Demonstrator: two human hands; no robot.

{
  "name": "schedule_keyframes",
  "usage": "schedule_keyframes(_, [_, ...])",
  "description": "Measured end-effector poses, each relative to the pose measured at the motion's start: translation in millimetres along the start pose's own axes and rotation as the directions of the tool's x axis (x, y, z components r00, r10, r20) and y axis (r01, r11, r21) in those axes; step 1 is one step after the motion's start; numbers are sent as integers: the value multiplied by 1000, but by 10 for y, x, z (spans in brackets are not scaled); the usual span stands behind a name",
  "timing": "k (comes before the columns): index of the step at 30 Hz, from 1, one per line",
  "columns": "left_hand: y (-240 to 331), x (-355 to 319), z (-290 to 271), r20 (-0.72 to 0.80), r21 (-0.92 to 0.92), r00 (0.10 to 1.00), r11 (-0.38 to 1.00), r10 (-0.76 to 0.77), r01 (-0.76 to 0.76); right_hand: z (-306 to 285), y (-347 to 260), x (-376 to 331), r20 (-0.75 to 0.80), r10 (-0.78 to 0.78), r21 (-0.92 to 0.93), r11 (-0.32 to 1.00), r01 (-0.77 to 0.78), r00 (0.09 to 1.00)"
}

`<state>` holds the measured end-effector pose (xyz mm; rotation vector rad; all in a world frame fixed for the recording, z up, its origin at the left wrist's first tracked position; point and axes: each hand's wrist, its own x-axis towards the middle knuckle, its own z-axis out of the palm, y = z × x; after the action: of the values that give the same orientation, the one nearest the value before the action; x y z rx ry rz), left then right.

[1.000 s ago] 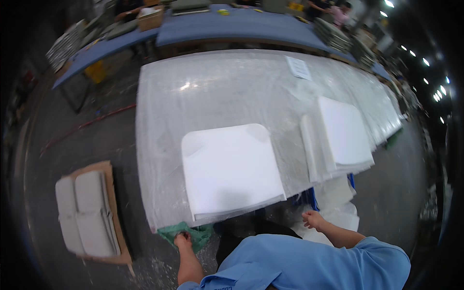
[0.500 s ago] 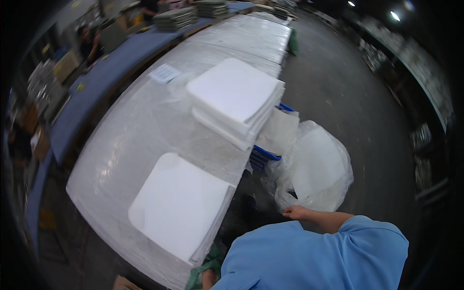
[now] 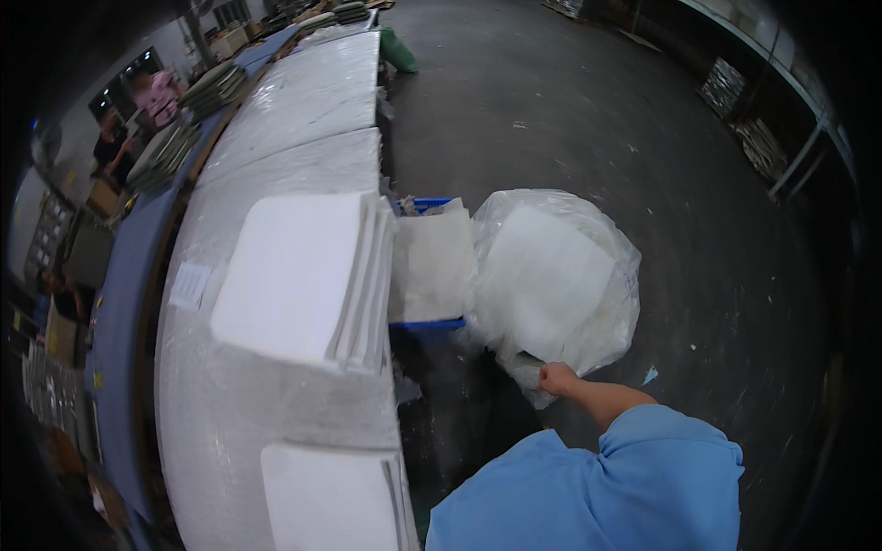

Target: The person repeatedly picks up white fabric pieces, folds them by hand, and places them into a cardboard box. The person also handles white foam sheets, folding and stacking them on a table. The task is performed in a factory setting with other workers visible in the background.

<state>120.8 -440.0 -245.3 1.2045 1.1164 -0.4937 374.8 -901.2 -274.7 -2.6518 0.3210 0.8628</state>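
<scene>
My right hand (image 3: 558,377) reaches out from a blue sleeve and grips the lower edge of a big clear plastic bag (image 3: 588,275) that stands on the dark floor, filled with white sheets. My left hand is out of sight below the frame. Left of the bag, a blue crate (image 3: 428,323) holds a pale sheet. A tall stack of white square sheets (image 3: 303,275) rests on the long table (image 3: 276,404), which is covered in clear film. Another white sheet (image 3: 331,496) lies at the table's near end.
The long table runs away to the upper left, with grey stacked trays (image 3: 175,138) and people (image 3: 156,96) beyond it. A small paper slip (image 3: 188,285) lies on the film. Dark concrete floor (image 3: 643,119) spreads to the right, with stacks by the far wall (image 3: 753,138).
The view has swung right, from the table to the floor beside it. My right hand has moved to the plastic bag and closed on its edge. My left hand has dropped out of view.
</scene>
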Motion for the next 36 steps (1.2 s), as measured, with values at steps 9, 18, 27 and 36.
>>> schedule_keyframes(9, [1577, 166, 1949, 65, 164, 996, 985, -59, 47, -1570, 607, 2491, -206, 185, 344, 933, -106, 961])
schedule_keyframes(18, [2449, 331, 2877, 61, 282, 982, 946, -181, 157, -2785, 1558, 4135, -378, 570, 378, 814, -440, 730])
schedule_keyframes(27, [2644, 449, 3081, 8, 807, 986, 582, -168, 93, -2805, 1930, 4702, -412, 557, 352, 827, -437, 721])
schedule_keyframes(36, [2946, 553, 3206, -43, 745, 964, 634, -263, 206, -2536, 1936, 4610, -629, 327, 128, 939, -321, 706])
